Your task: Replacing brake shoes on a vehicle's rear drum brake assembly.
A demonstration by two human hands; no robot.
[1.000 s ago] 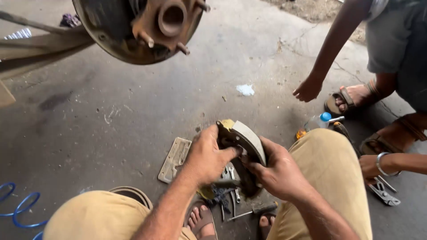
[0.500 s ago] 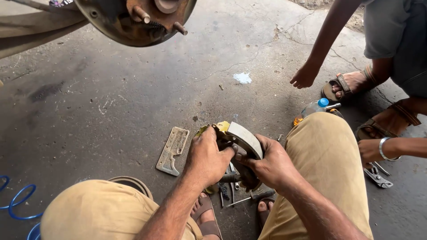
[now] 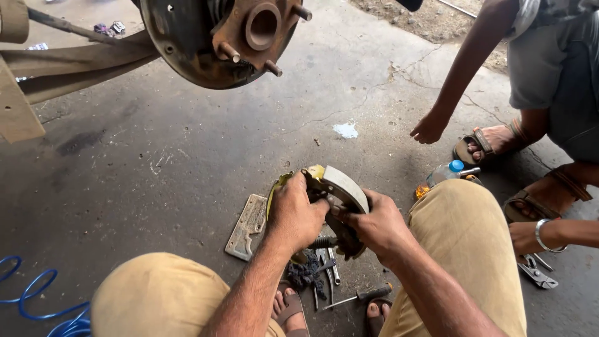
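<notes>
Between the squatting person's knees, low centre of view, both hands clamp a pair of brake shoes (image 3: 334, 200). Left hand (image 3: 294, 215) wraps over the near shoe from the left, fingers closed on its edge. Right hand (image 3: 379, 226) grips from the right, thumb and fingers closed on the curved metal. Shoes: arc-shaped steel, grey worn lining on the outer face, yellowish paint near the top, dark greasy web. They sit held above the floor, just over the feet.

Concrete floor (image 3: 187, 162) is grey, stained, cracked. Flat rusty plate (image 3: 247, 226) lies just left of the left hand. Under the shoes: loose tools (image 3: 327, 268), a dark rag clump, a screwdriver (image 3: 362, 294) near a sandalled toe. Rusty hub (image 3: 234, 34) with studs and a round backing plate hangs top centre. Blue hose (image 3: 31, 306) coils bottom left. Plastic bottle (image 3: 442, 176) with blue cap lies beside the right knee. Another person's hand (image 3: 429, 128) hangs over the floor upper right; a second one with a bangle rests by pliers (image 3: 536, 274).

Versus half a second ago: grips unchanged, shoes in the same spot between the knees; view tilted slightly down, so the hub shows more fully. Other person's hand moved little.
</notes>
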